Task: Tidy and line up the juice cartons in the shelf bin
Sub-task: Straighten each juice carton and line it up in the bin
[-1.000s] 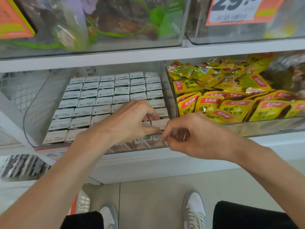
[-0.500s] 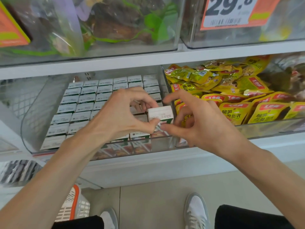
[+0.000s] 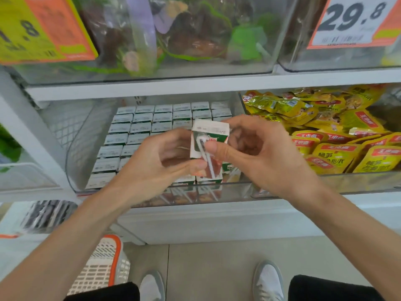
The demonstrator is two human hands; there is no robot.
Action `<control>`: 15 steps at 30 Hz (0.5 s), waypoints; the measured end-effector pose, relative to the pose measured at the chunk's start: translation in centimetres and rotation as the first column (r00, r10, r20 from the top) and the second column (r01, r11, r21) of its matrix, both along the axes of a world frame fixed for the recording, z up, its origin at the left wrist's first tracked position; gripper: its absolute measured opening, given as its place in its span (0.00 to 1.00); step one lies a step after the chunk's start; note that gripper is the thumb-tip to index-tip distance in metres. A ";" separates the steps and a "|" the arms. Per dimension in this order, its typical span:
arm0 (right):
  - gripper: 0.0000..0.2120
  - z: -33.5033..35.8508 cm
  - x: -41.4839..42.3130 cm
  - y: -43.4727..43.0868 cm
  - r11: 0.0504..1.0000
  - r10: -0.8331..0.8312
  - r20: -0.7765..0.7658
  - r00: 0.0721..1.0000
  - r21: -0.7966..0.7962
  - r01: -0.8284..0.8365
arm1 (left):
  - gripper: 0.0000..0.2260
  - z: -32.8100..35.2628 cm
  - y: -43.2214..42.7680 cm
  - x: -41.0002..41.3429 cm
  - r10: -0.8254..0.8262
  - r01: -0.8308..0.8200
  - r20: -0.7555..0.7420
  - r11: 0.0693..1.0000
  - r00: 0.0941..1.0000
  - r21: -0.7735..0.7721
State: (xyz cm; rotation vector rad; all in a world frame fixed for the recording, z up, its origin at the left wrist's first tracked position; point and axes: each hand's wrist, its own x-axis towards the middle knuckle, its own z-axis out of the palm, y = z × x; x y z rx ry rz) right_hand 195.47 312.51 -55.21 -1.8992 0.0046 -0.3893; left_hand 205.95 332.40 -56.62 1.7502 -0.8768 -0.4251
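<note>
Juice carton (image 3: 209, 137) is up in the air between two hands, over the front right part of the clear shelf bin (image 3: 80, 148). The left hand (image 3: 156, 168) curls around the carton's left side, with its thumb against the lower part. The right hand (image 3: 262, 157) holds the other side. Its thumb (image 3: 214, 148) presses flat on the front of the carton and its fingers bend around the back. Both hands hold tight on this one carton.

The carton stands nearly straight up, tipped a little. Its top is white with small grey print that is too blurry to read. The front is green and white with some red and orange. A white straw (image 3: 207, 161) runs slanted down the front, partly under the right thumb.

Below and behind it, many more cartons (image 3: 138, 127) stand in the bin in neat rows, white tops up, close side by side. A few at the front right, just under the hands, show their green sides.

On the right, a second bin holds a heap of yellow snack packs (image 3: 338, 153). A price sign (image 3: 351, 20) on the bin above reads 29.8. On the floor are an orange and white basket (image 3: 104, 263) and the person's grey shoes (image 3: 268, 281).
</note>
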 end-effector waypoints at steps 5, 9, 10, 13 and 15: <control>0.09 -0.8 2.0 2.8 0.991 0.040 -0.067 0.997 0.129 -0.031 | 0.18 -0.3 3.3 0.7 0.064 -0.061 -0.087 0.998 0.994 0.033; 0.12 -1.7 3.2 4.4 0.979 0.040 -0.166 0.985 0.204 -0.006 | 0.20 -0.7 5.0 1.5 0.162 -0.154 -0.118 0.985 0.980 0.073; 0.13 -1.9 3.4 4.6 0.980 0.039 -0.178 0.983 0.197 -0.003 | 0.20 -0.7 5.2 1.6 0.188 -0.179 -0.133 0.981 0.973 0.075; 0.15 -2.1 3.7 4.9 0.980 0.037 -0.200 0.979 0.198 0.003 | 0.22 -0.7 5.3 1.9 0.217 -0.209 -0.180 0.976 0.960 0.059; 0.15 -2.2 3.7 4.9 0.976 0.026 -0.210 0.977 0.218 0.021 | 0.22 -0.7 5.2 1.9 0.214 -0.210 -0.208 0.977 0.954 0.042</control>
